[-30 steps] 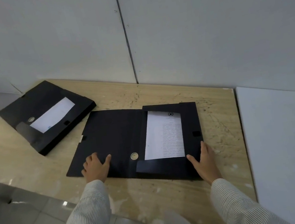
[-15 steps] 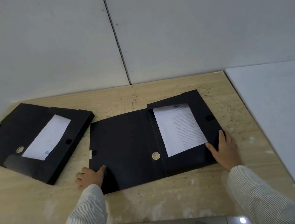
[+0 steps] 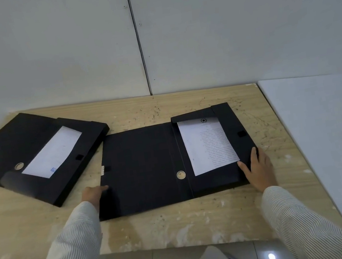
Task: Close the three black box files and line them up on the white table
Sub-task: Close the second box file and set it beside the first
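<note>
The open box file (image 3: 149, 167) lies flat on the tan worktop (image 3: 179, 224). The left hand (image 3: 93, 195) meets its lid's near left edge, fingers seemingly tucked under, so whether that grip is clamped I cannot tell. The right hand (image 3: 258, 172) rests flat, fingers spread, against the tray's near right corner, beside the printed sheet (image 3: 208, 143). Left of the left hand, a second open file (image 3: 37, 156) lies askew. Right of the right hand lies the white table (image 3: 329, 140).

Open box file under both hands

Left hand (image 3: 93, 194) slips under the open box file (image 3: 149, 167) cover; right hand (image 3: 257, 166) presses its near right corner.
</note>
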